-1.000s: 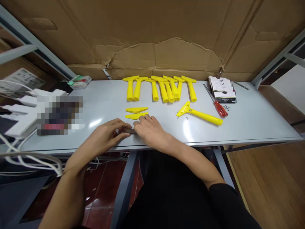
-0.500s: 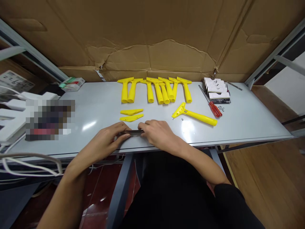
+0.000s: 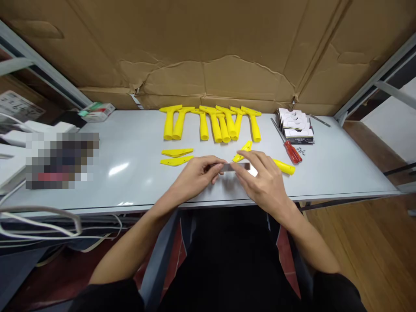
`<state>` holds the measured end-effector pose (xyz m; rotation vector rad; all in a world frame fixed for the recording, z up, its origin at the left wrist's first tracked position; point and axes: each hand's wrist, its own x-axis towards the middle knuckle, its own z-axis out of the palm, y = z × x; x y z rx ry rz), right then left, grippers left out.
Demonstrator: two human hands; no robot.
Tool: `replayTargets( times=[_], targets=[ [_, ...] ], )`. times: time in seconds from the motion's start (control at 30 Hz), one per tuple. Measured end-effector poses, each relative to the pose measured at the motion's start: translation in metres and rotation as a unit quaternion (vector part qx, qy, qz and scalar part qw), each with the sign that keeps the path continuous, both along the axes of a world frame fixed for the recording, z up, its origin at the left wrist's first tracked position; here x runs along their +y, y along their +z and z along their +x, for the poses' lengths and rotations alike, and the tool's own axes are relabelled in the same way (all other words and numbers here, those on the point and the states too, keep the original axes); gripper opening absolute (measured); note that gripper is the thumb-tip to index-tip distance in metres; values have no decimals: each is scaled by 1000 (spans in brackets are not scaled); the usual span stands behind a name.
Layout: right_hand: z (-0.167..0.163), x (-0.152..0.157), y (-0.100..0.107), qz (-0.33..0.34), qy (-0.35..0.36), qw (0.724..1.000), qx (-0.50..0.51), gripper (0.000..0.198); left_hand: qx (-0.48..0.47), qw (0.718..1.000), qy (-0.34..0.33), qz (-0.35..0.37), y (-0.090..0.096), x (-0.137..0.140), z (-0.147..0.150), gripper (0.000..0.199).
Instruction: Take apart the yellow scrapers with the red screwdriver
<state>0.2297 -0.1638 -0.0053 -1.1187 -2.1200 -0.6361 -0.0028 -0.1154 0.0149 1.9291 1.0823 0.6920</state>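
Observation:
A thin, shiny metal blade [image 3: 244, 166] is held level just above the front of the table. My left hand [image 3: 195, 177] pinches its left end between thumb and fingers. Around its right part, my right hand [image 3: 268, 184] has its thumb and fingertips, the fingers partly spread. Behind the right hand lies a yellow scraper, its head [image 3: 246, 148] and handle end [image 3: 284, 167] showing while its neck is hidden. Two flat yellow cover plates [image 3: 177, 161] rest to the left, beyond my left hand.
Several yellow scraper handles [image 3: 216, 125] stand in a row by the cardboard [image 3: 208, 78]. At right are a red screwdriver [image 3: 292, 152], small screws [image 3: 301, 151] and stacked small boxes [image 3: 297, 130]. White cables [image 3: 42, 229] hang at left; a small carton [image 3: 99, 113] sits at back left.
Both hands have moved right with the blade and now hold it before the yellow scraper. The right hand's fingers have spread more. The pieces on the table stay put.

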Motion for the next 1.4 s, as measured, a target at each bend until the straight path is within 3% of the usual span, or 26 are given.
replayTargets(
  times=[0.07, 0.13, 0.3, 0.4, 0.47, 0.53, 0.6, 0.67, 0.73, 0.87, 0.97, 1.03, 1.13, 1.2, 1.27, 1.4],
  targets=[
    [9, -3, 6, 43, 16, 996, -70, 12, 3, 999, -30, -10, 0, 0, 12, 33],
    [15, -6, 9, 44, 26, 994, -101, 6, 2, 998, -59, -21, 2, -1, 21, 32],
    [33, -20, 12, 25, 11, 995, -100, 11, 4, 994, -102, -36, 6, 0, 38, 34],
    [75, -30, 8, 11, -34, 998, -49, 11, 25, 997, -61, 38, 8, 5, 34, 41],
    [120, -33, 2, -8, -126, 991, 33, 9, 47, 995, -15, 89, 8, 11, 23, 48],
    [168, -30, -6, -67, -277, 952, 114, 17, 65, 992, 14, 108, 4, 17, 9, 48],
    [205, -22, -14, -112, -412, 891, 157, 21, 74, 990, 30, 116, -2, 22, -2, 43],
    [224, -12, -20, -170, -472, 849, 165, 26, 76, 989, 38, 120, -11, 24, -10, 39],
    [228, -3, -24, -207, -487, 834, 157, 29, 77, 989, 37, 118, -18, 25, -14, 38],
    [223, -1, -24, -232, -479, 837, 127, 30, 85, 989, 36, 115, -24, 22, -18, 37],
    [215, -1, -17, -176, -459, 866, 91, 35, 97, 987, 27, 126, -21, 21, -18, 32],
    [198, 3, -12, -149, -372, 913, 72, 38, 114, 983, 4, 142, -17, 21, -14, 27],
    [156, 18, -8, -208, -177, 962, 5, 44, 153, 972, -31, 173, -15, 25, -4, 22],
    [128, 30, -7, -251, -108, 961, -51, 47, 177, 966, -33, 187, -16, 27, 1, 23],
    [110, 37, -7, -278, -91, 954, -66, 46, 188, 963, -24, 190, -17, 29, 3, 24],
    [111, 38, -2, -286, -62, 955, 53, 50, 175, 969, -13, 173, -19, 29, -1, 22]
  ],
)
